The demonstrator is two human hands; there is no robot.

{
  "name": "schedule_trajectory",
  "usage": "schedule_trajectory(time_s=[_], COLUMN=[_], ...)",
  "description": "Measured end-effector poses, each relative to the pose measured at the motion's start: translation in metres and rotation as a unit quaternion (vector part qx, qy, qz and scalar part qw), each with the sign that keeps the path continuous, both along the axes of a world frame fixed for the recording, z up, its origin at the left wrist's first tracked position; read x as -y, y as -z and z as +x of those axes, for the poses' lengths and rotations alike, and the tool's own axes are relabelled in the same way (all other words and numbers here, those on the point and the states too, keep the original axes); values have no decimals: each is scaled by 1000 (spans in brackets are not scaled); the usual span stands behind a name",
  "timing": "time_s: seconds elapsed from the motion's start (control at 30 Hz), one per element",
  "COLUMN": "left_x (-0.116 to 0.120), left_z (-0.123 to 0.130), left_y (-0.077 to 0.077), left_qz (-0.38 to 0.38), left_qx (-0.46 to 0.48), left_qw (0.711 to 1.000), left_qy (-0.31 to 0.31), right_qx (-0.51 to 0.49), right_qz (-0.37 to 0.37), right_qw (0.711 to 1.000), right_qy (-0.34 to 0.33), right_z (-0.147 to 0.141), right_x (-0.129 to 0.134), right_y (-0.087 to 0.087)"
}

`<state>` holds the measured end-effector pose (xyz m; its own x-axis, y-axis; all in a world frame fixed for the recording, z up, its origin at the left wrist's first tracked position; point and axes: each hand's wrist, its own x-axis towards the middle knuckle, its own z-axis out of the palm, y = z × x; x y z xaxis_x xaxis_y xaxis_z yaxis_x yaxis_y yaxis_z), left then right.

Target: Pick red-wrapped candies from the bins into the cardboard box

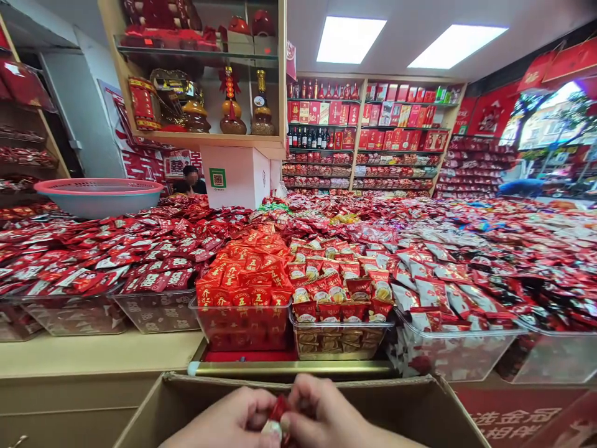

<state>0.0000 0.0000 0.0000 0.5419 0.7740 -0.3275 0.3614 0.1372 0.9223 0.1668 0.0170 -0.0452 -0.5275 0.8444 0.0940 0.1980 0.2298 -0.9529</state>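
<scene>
A small red wrapped sweet [278, 415] is pinched between the left hand [231, 423] and right hand [321, 417], above an open cardboard box [420, 404]; clear bins [242, 326] stand beyond the hands.

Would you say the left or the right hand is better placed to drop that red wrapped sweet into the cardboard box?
Probably right: the right hand seems to cover more of the red wrapped sweet, directly above the cardboard box. The left hand pinches only its end.

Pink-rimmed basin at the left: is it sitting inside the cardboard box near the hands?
No, the pink-rimmed basin rests on the heaped red candy packets at the left, far from the cardboard box.
</scene>
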Motion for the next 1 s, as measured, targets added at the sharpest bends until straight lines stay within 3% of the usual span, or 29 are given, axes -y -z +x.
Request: schedule_trajectory(time_s=[0.07,0.17,0.4,0.57,0.73,0.83,0.9,1.0], left_x=[-1,0,1,1,7,10,10,8], left_z=[5,10,17,16,13,15,18,23], left_y=[-11,-16,-11,-13,-17,-14,-11,-9], left_qz=[-1,40,69,32,-133,-131,-75,17], left_qx=[87,120,127,150,265,275,270,257], left_qw=[995,987,977,968,940,932,930,929], left_qy=[-41,-96,-159,-198,-169,-198,-238,-264], right_qx=[-106,-184,-273,-275,-205,-143,-155,-235], right_qz=[-71,-141,-216,-132,41,116,69,-88], right_qw=[992,973,937,952,977,982,984,967], right_qy=[25,15,9,37,35,43,62,48], right_z=[5,11,13,17,25,26,24,18], right_x=[0,1,0,0,4,6,6,5], right_y=[-19,-37,-41,-44,-48,-49,-47,-42])
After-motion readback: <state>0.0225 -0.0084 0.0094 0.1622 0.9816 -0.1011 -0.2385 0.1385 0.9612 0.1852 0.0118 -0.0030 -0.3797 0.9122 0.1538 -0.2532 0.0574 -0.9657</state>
